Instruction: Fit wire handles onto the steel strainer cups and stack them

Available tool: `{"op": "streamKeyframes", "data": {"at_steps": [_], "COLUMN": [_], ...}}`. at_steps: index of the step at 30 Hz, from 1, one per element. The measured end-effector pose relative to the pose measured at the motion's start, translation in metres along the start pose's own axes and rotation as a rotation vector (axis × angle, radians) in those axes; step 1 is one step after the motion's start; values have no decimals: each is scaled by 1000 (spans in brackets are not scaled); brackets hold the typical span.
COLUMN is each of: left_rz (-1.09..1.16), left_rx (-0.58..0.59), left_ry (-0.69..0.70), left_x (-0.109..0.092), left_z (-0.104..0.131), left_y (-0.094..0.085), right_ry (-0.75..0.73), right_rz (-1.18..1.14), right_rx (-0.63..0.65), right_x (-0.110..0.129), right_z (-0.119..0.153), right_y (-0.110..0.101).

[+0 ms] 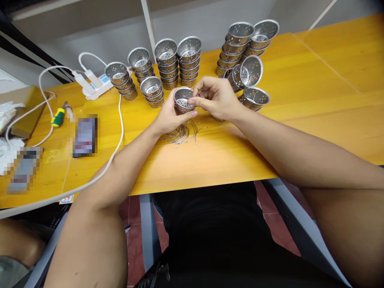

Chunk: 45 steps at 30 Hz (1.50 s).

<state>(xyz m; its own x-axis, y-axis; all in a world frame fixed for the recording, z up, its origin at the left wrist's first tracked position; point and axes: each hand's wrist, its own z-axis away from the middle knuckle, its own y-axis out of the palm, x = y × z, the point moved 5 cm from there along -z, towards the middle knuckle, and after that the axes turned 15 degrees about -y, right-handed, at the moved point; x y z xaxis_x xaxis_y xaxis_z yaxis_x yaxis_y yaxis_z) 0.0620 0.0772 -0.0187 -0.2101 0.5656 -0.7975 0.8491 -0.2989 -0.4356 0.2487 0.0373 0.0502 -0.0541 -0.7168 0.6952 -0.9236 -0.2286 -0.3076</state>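
The largest thing is the yellow table [216,156], whose near edge passes just before my body. On it, toward the far edge and right of the middle, there is a group of perforated metal cups [229,48]; some are stacked upright and some lean over. Toward the far edge, left of the middle, stand 5 stacks of similar cups [168,68]. Near the left edge is a cardboard box [33,114].

My right hand [217,96] has its fingers bent inward, with the thumb and forefinger brought close together at the right side of a cup's rim. If a thin wire is between them, it is too small to tell. My left hand [171,114] is curled around this cup, open only as wide as its wall, and holds it firmly.

A white power strip [103,85] lies behind 2 blurred flat objects [85,137]. The held cup [181,105] is above the table's middle part, mouth up, between the 2 edges, near and far. Under my hands lies a loose pile of thin, curved wires [181,134]. The smallest is a green and yellow screwdriver [59,116], toward the left edge.
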Motion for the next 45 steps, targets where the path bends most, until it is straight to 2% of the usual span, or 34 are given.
{"op": "streamKeyframes", "data": {"at_steps": [6, 11, 16, 22, 28, 31, 34, 37, 40, 42, 45], "left_rz": [-30, -43, -40, -66, -62, -77, -139, -78, 4, 9, -30], "left_rx": [-99, -152, -137, -92, -83, -78, -51, 57, 144, 124, 55], "left_ry": [25, 43, 41, 47, 70, 108, 121, 57, 29, 26, -13], "left_x": [11, 21, 19, 6, 11, 8, -5, -17, -22, -23, -24], "left_z": [-2, -4, -4, -1, 0, 0, 4, 8, 12, 13, 15], "left_y": [-8, -16, -11, -7, -7, -5, 2, 11, 15, 12, 5], "right_ry": [-146, -235, -236, -284, -296, -292, -286, -321, -339, -297, -149], "right_rz": [215, 320, 372, 340, 338, 325, 326, 408, 576, 734, 946], "right_rx": [-77, 2, 133, 155, 141, 161, 298, 423, 456, 499, 634], "right_x": [11, 19, 20, 11, 17, 27, 35, 43, 60, 74, 89], "right_z": [3, 4, 5, 7, 6, 1, -4, -5, -9, -13, -15], "right_y": [-9, -8, -2, 4, 3, -4, -12, -27, -50, -64, -80]}}
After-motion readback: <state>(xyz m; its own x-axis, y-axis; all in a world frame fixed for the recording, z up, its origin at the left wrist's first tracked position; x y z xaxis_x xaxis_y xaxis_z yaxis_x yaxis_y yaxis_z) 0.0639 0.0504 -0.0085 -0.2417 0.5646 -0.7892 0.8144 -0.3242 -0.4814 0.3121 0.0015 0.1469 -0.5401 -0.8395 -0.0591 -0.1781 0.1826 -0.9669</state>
